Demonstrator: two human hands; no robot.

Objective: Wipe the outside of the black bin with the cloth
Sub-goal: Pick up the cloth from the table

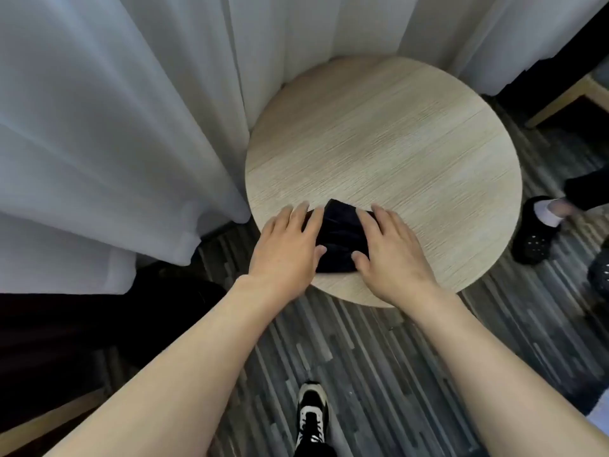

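A dark folded cloth (339,237) lies on the near edge of a round light-wood table (395,143). My left hand (286,249) rests flat on the cloth's left side, fingers spread. On its right side my right hand (392,252) presses down, palm flat, thumb on the fabric. Neither hand has the cloth lifted. No black bin can be made out with certainty; a large dark shape (66,341) sits at the lower left under the curtain.
White curtains (115,127) hang to the left and behind the table. The floor is striped grey carpet (379,374). My own shoe (311,413) shows below. Another person's foot in a black clog (534,239) stands at the right. A wooden chair frame (560,103) is at the far right.
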